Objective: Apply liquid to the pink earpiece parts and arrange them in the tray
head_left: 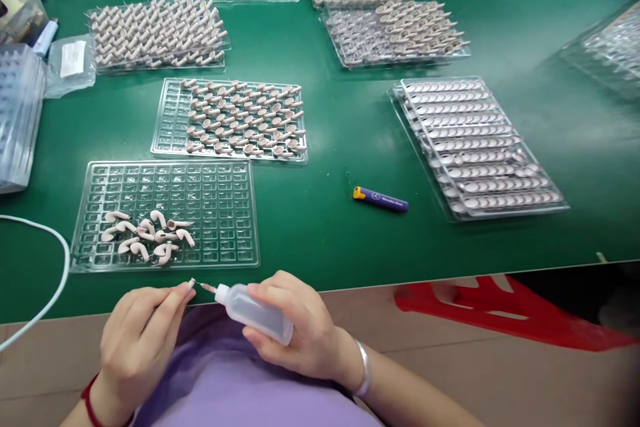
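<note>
Left hand [137, 340]: grip pinches a small beige part [191, 282] just below the near clear tray [220, 200], at the desk [325, 233] edge. Right hand [305, 333]: grip wraps a clear squeeze bottle [257, 313], needle tip nearly touching the part. Purple pen-like item [380, 199] lies right of the tray, well apart.

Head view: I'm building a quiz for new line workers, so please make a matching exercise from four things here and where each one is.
Things:
1. squeeze bottle
2. small beige part
3. purple pen-like item
4. nearest clear tray

Places:
A. pinched in the left hand
B. lying loose on the green table
C. held in the right hand
D. holding a few loose beige pieces in its near left corner

Pairs: 1-C, 2-A, 3-B, 4-D
</note>
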The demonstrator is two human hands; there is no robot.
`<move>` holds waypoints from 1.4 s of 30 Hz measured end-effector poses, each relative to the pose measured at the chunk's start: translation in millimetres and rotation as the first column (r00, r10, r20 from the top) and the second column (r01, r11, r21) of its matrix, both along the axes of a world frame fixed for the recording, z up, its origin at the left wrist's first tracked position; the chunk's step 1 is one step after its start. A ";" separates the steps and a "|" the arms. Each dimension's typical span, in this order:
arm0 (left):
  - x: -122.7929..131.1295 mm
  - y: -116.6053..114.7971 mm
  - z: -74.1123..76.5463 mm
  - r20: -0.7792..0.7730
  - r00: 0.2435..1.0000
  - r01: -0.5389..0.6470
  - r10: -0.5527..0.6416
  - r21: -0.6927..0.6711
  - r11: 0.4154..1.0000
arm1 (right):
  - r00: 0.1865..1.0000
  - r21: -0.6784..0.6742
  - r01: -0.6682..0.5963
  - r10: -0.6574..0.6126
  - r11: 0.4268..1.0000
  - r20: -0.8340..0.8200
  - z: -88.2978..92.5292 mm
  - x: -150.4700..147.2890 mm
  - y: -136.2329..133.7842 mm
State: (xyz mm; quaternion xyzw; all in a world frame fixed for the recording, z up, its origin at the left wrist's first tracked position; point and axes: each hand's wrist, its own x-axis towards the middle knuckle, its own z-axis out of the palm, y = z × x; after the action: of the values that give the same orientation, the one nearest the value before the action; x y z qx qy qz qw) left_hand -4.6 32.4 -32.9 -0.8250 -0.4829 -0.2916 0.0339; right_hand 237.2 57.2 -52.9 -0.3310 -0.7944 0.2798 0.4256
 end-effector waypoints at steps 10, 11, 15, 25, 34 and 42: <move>3.5 -1.6 1.4 0.113 0.992 -0.046 0.053 -0.064 0.997 | 0.980 -0.235 0.024 -0.069 0.972 -0.185 2.3 6.8 -5.7; 5.4 -4.3 3.3 0.165 0.983 -0.061 0.076 -0.098 0.993 | 0.974 -0.293 0.032 -0.096 0.955 -0.205 3.2 6.7 -7.5; 15.5 -20.3 10.7 0.390 0.882 -0.096 0.265 -0.402 0.910 | 0.959 -0.451 -0.010 -0.119 0.892 -0.256 6.1 -2.3 -13.9; 40.3 -29.6 -7.4 0.283 0.263 0.489 0.922 -0.863 0.126 | 0.997 -0.045 -0.012 0.009 0.999 -0.083 -6.2 -22.8 -16.8; 40.1 -31.8 -21.2 0.287 0.273 0.490 0.918 -0.863 0.124 | 0.999 0.021 0.034 -0.034 0.999 0.005 -11.1 -23.4 -17.5; 32.9 -34.7 -30.4 0.278 0.411 0.417 0.868 -0.904 0.092 | 0.999 0.010 0.037 -0.037 0.999 -0.008 -13.6 -23.9 -19.3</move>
State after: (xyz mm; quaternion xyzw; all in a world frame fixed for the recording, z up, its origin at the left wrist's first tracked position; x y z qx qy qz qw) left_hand 28.3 -2.3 -63.3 -0.2231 -0.6377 -0.2554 -0.6917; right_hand 213.4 38.0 -66.5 -0.3426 -0.7879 0.2689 0.4353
